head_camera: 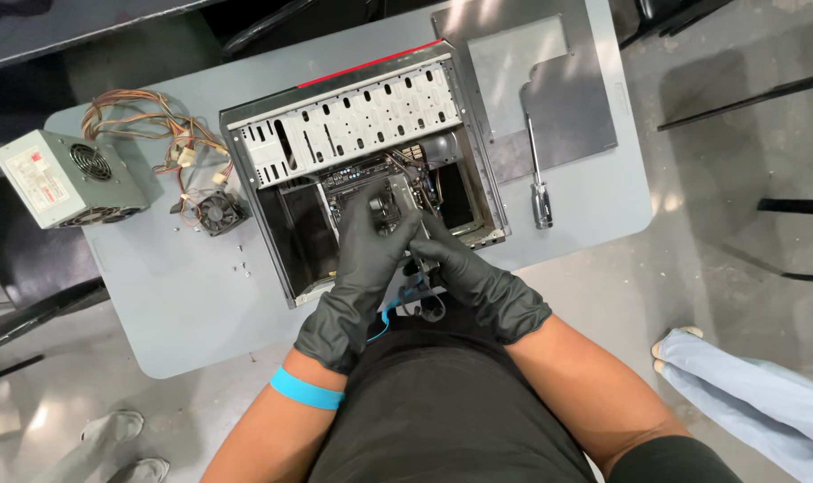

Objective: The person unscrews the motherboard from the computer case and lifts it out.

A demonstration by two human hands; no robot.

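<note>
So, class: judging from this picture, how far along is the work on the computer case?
Done: the power supply, small fan and side panel lie out on the table. In hand: both gloved hands, left hand and right hand, grip a part inside the case. Left: the drive cage remains fitted.

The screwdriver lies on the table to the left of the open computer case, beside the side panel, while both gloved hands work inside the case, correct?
Not quite. In the head view the screwdriver lies to the right of the open computer case, beside the side panel. Both gloved hands, left hand and right hand, are inside it.

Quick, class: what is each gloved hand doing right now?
Left hand: curled closed around a small part inside the open computer case; what part cannot be told.
Right hand: closed at the same spot, fingers gripping beside the left.
</note>
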